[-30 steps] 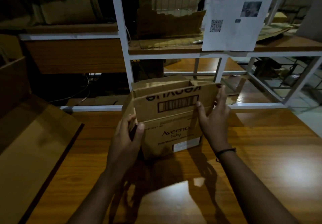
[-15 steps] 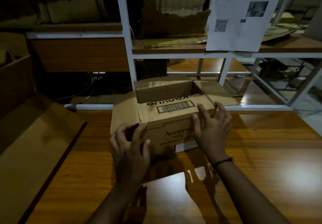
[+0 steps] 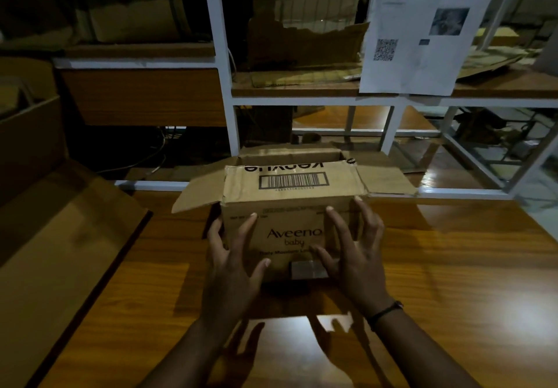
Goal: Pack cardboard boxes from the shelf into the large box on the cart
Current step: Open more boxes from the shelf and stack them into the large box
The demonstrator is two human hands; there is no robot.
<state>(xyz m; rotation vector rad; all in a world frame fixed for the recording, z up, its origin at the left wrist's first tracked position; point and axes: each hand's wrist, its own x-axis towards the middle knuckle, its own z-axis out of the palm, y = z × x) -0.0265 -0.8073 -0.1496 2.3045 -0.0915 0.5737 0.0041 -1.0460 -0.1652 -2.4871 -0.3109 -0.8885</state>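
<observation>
Seen from the head camera, the Aveeno cardboard box (image 3: 287, 194) stands upright on the wooden surface (image 3: 453, 282), its top flaps splayed open. The left hand (image 3: 232, 267) and right hand (image 3: 356, 267) flank its near face with fingers spread, clasping nothing. They seem set to seize both sides and lift it toward the large box (image 3: 60, 236) at left.

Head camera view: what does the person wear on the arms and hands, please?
Both forearms are bare; no sleeves are in view. The left hand and the right hand have no gloves. A thin dark cord bracelet circles the right wrist; the left wrist carries nothing.
</observation>
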